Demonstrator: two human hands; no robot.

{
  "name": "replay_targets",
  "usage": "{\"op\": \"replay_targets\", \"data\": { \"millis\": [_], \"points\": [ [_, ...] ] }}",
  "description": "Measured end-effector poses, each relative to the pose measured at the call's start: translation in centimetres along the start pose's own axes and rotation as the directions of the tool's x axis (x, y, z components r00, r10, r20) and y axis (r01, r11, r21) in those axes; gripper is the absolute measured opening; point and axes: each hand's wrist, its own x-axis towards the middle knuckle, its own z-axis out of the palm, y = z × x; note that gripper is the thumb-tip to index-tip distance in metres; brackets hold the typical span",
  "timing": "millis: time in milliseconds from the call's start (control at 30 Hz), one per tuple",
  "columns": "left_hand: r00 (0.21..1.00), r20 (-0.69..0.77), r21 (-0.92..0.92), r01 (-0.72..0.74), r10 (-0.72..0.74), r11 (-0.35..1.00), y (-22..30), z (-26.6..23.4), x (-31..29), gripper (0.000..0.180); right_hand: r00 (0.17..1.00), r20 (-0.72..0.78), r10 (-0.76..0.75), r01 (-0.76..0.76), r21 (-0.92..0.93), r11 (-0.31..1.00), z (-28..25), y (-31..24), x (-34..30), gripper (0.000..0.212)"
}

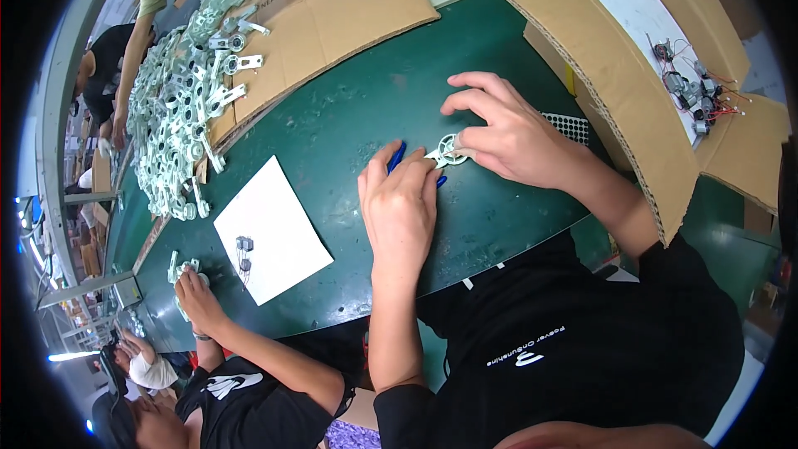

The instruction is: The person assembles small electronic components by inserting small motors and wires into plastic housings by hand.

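A pale green plastic part with a round, spoked ring end (450, 150) lies low over the green table. My left hand (399, 204) is closed over its narrow end, fingers pressed down on it. Blue pieces, perhaps the handles of one tool, stick out on both sides of these fingers; one blue piece (396, 157) shows by the index finger. From the right, my right hand (511, 133) reaches the ring, its thumb and index finger pinched together at the rim. The other fingers are lifted and bent. Whatever small thing the pinch may hold is hidden.
A card of black round dots (567, 127) lies behind my right wrist. An open carton (582, 58) with wired motors (694, 91) stands right. Many green parts (179, 108) are heaped on cardboard at left. White paper (270, 241) bears small motors; beside it a co-worker's hand (195, 295) holds a part.
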Motion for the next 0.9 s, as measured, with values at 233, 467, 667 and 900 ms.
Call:
{"op": "replay_targets", "data": {
  "millis": [233, 467, 667, 900],
  "points": [
    [0.999, 0.008, 0.017, -0.043, 0.043, 0.999, -0.3, 0.3, 0.1, 0.016, 1.000, 0.002, 0.003, -0.003, -0.023, 1.000, 0.1, 0.1, 0.0, 0.019],
    [1.000, 0.005, -0.004, -0.027, 0.027, 1.000, 0.4, 0.2, 0.6, 0.027, 0.998, 0.060, -0.003, 0.007, -0.071, 0.997, 0.6, -0.1, 1.0, 0.015],
    [0.999, 0.020, -0.022, -0.026, 0.027, 0.999, -0.3, 0.5, 0.4, 0.029, 0.994, 0.099, -0.044, 0.046, -0.023, 0.999, 0.7, -0.1, 1.7, 0.013],
    [0.999, -0.028, -0.016, -0.025, 0.025, 1.000, -0.3, 0.4, 0.3, 0.030, 0.998, 0.062, 0.005, -0.004, -0.018, 1.000, 1.6, 0.3, 1.0, 0.016]
  ]
}}
